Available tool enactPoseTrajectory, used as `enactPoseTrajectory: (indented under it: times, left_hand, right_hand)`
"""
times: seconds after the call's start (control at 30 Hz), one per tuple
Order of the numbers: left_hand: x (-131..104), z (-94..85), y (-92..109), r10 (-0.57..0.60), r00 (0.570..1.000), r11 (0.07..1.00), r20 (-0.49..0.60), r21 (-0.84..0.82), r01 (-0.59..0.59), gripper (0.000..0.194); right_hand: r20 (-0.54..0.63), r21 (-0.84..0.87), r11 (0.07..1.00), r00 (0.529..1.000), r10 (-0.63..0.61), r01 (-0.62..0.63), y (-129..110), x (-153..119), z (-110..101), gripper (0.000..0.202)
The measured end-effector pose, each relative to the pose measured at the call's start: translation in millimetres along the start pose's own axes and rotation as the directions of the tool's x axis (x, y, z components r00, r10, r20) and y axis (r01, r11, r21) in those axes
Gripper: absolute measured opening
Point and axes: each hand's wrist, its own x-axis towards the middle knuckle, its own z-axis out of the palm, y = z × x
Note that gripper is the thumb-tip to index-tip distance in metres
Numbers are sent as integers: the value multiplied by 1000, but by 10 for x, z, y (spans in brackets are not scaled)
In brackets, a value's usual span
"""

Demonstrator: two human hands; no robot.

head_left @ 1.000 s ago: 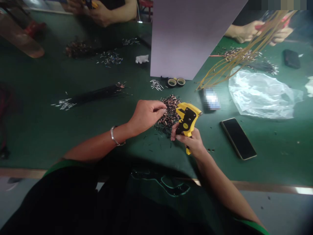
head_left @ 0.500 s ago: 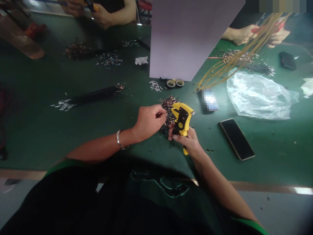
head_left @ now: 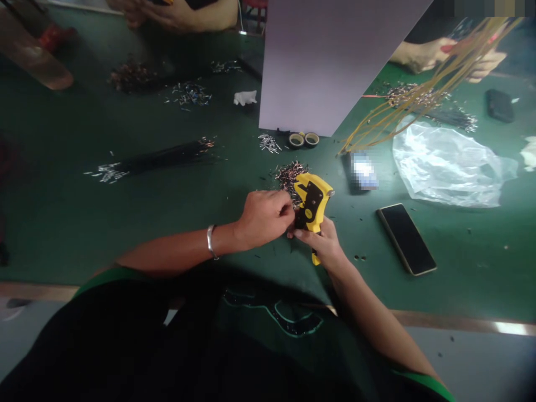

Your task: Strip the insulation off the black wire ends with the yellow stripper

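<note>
My right hand (head_left: 324,243) is wrapped round the handles of a yellow and black wire stripper (head_left: 313,202), its head pointing away from me. Close against the tool's left side, my left hand (head_left: 268,219) has its fingers pinched together; what is between them is too small or hidden to make out. Beyond both hands lies a pile of short dark wire pieces with copper ends (head_left: 291,174), partly covered by the stripper and the left hand. To the left rests a bundle of black wires (head_left: 161,157) with bright metal tips at one end and copper at the other.
Two tape rolls (head_left: 304,140) and small silver terminals (head_left: 269,143) lie by an upright pale board (head_left: 330,67). On the right are a phone (head_left: 407,239), a plastic bag (head_left: 452,164) and yellow wires (head_left: 393,117). Other people's hands (head_left: 180,14) work across the table.
My left hand has moved right and slightly nearer to me, up against the stripper's side. My right hand and the stripper stay almost where they were.
</note>
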Motion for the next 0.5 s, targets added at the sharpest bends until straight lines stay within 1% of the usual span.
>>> enactPoseTrajectory:
  times: [0.13, 0.23, 0.37, 0.5]
  left_hand:
    - [-29, -2, 31, 53, 998, 998, 36, -21, -52, 15]
    - [-37, -4, 39, 79, 995, 997, 53, -24, -77, 16]
    - [-32, -17, 57, 64, 995, 997, 73, -38, -62, 17]
    - [-20, -41, 76, 51, 992, 998, 115, -53, -45, 17]
  right_hand:
    - [-6, -74, 997, 1000, -21, 21, 19, -3, -8, 22]
    - [-49, -151, 988, 998, -27, 19, 27, -1, -5, 18]
    - [-107, -208, 978, 994, -17, -6, 19, 3, 27, 14]
    - [-146, -250, 968, 989, -21, -17, 28, 2, 51, 13]
